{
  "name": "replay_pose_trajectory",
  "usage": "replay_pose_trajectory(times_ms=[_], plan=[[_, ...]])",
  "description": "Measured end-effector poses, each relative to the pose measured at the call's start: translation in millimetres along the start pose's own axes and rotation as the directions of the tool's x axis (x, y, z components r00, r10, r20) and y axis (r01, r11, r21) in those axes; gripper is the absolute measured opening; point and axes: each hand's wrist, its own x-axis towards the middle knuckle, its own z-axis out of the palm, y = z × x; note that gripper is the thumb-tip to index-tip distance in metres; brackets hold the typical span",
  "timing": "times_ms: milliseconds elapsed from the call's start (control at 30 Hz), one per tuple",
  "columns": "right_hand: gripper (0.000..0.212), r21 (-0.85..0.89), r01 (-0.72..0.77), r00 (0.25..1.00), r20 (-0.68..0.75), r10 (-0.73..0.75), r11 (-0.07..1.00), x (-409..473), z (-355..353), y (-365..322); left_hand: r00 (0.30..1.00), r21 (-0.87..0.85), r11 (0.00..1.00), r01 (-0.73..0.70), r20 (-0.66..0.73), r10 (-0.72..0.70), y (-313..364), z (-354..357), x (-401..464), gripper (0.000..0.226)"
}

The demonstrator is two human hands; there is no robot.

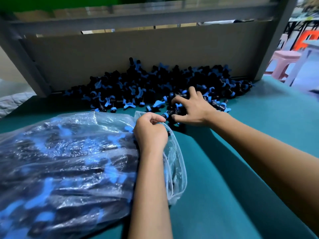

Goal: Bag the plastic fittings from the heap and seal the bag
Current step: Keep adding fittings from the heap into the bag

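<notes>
A heap of black and blue plastic fittings [155, 83] lies against a cardboard panel at the back of the green table [241, 152]. A large clear plastic bag [69, 161], bulging with fittings, lies at the left. My left hand [150, 131] grips the bag's open rim near its mouth. My right hand [191, 107] reaches into the near edge of the heap, its fingers curled around a few fittings close to the bag's mouth.
A brown cardboard panel [138, 52] leans against a grey metal frame [25, 66] behind the heap. A pink plastic stool [283, 62] stands off the table at the right. A white sack [12, 100] lies at the far left.
</notes>
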Motion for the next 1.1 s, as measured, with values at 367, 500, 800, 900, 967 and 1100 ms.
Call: replay_pose_trajectory(times_ms=[367,500,800,900,967,1100], plan=[[0.062,0.033,-0.083,0.919,-0.385,0.089,0.996,-88,-21,9,0.999,-0.003,0.999,-0.032,0.041,0.032,7,1,-7,0.032],[0.027,0.538,0.139,0.78,-0.577,0.243,0.831,-110,-30,-2,0.985,-0.026,0.994,-0.107,0.131,0.11,11,3,-8,0.023],[0.028,1.0,0.021,0.974,-0.021,0.224,0.004,-138,-4,-9,0.895,0.048,0.983,-0.179,0.422,0.143,8,13,-12,0.012],[0.02,1.0,0.008,0.978,-0.013,0.207,0.029,-137,-1,-7,0.881,0.092,0.976,-0.195,0.453,0.133,4,12,-12,0.005],[0.013,1.0,0.017,0.974,-0.021,0.226,0.02,-135,-1,-7,0.885,0.042,0.991,-0.127,0.455,0.094,4,10,-14,0.007],[0.01,0.987,0.033,0.957,0.014,0.289,-0.158,-132,-2,-5,0.902,-0.086,0.996,-0.031,0.428,0.065,9,8,-18,0.015]])
